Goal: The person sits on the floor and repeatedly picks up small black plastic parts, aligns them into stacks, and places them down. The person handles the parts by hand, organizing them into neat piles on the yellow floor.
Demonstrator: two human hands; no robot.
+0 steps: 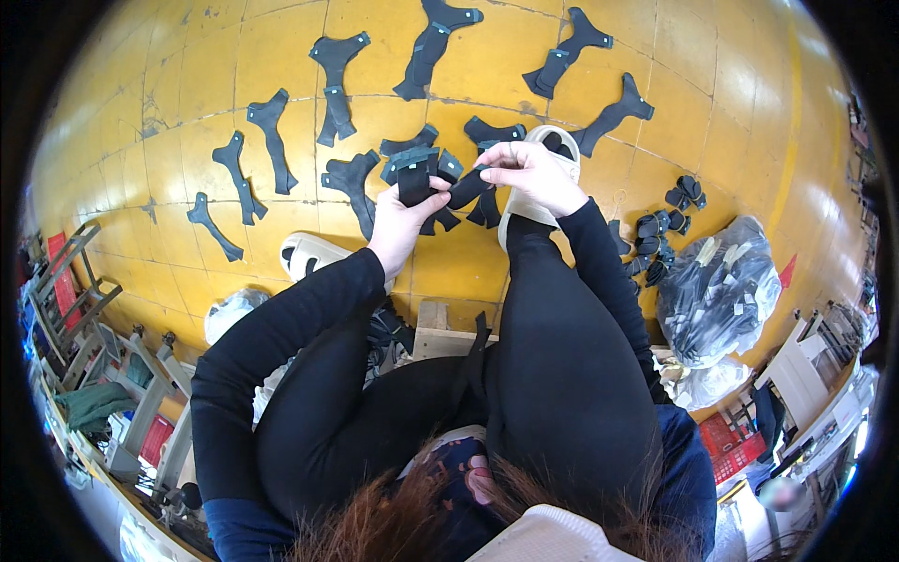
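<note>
I sit low over a yellow tiled floor [169, 103] and hold one black cut piece of soft material [448, 187] between both hands. My left hand [405, 217] grips its left end, folded over the fingers. My right hand [526, 170] pinches its right end. Just beyond my hands lies a small heap of the same black pieces [412, 161]. Many more black pieces [335, 82] are spread out singly across the tiles farther away.
White slippers sit on my feet, one at the left [309, 255] and one under my right hand [554, 140]. A clear bag of black pieces [716, 290] and small folded black pieces [660, 234] lie right. A wooden stool edge [435, 328] is under me. Racks [66, 300] stand left.
</note>
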